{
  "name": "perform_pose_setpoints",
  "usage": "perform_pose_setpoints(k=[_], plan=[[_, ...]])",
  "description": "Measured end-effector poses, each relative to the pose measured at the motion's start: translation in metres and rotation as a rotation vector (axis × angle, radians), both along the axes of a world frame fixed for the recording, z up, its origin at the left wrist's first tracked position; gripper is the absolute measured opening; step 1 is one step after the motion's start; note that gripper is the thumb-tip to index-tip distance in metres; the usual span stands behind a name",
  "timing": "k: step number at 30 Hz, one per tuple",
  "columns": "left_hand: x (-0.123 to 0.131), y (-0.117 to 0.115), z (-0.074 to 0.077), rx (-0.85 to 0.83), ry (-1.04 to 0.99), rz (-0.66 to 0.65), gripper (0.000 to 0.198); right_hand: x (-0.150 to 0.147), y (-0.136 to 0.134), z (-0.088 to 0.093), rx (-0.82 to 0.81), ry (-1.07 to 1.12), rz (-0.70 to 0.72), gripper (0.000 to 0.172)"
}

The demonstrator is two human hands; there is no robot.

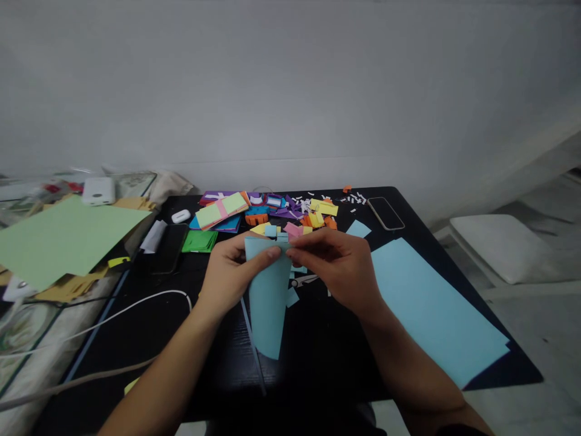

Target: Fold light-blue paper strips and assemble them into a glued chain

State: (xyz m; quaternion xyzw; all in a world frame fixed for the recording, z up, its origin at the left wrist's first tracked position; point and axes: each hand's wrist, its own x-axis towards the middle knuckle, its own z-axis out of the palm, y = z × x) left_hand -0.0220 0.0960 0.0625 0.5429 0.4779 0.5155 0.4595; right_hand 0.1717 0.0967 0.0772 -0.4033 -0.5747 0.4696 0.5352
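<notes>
Over the worktop [318, 369], your left hand [231, 266] pinched blue paper [267, 309], your right hand [342, 263] its corner; scraps [293, 297] lay cut, sheets [436, 315] flat!

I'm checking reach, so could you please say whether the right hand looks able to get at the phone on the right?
Probably yes: the phone lies uncovered beyond the right hand, though it is busy at the held light blue paper.
</notes>
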Motion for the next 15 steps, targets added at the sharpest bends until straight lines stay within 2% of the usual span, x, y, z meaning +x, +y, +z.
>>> perform_pose_setpoints(k=[8,15], plan=[[-0.001,0.003,-0.003,-0.249,-0.242,-0.047,0.026,0.008,0.008,0.001,-0.054,0.087,0.189,0.025],[0.0,0.003,0.0,-0.333,-0.308,-0.083,0.027,0.013,0.021,-0.006,-0.077,0.15,0.343,0.013]])
